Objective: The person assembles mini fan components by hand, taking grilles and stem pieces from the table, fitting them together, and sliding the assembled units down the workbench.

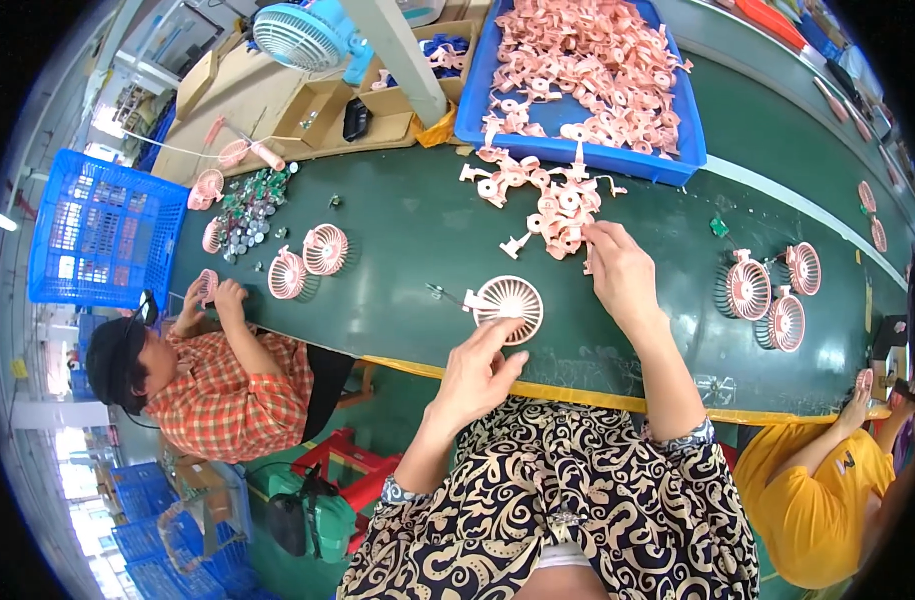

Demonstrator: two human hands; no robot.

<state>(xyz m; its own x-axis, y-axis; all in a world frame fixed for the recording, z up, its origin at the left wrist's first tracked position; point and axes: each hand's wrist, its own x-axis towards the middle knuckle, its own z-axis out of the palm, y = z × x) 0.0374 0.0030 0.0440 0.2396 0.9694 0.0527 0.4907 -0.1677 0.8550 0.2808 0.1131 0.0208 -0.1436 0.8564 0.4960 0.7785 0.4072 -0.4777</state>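
A round pink fan head (518,296) with a slatted grille lies on the green table in front of me, a short dark wire coming out of its left side. My left hand (474,378) rests on the near edge of this fan head, fingers stretched over the slats and thumb apart. To the right and farther off, my right hand (620,268) reaches into a loose heap of small pink plastic parts (565,203). Its thumb and fingertips close on one pink plastic part (587,262) at the heap's near right side, mostly covered by the fingers.
A blue tray (464,120) full of pink parts stands behind the heap. More fan heads (748,288) lie at right, others (325,250) at left. Past them are green circuit boards (267,190) and a blue basket (107,225). Co-workers sit on both sides, a checked shirt (232,405) at left.
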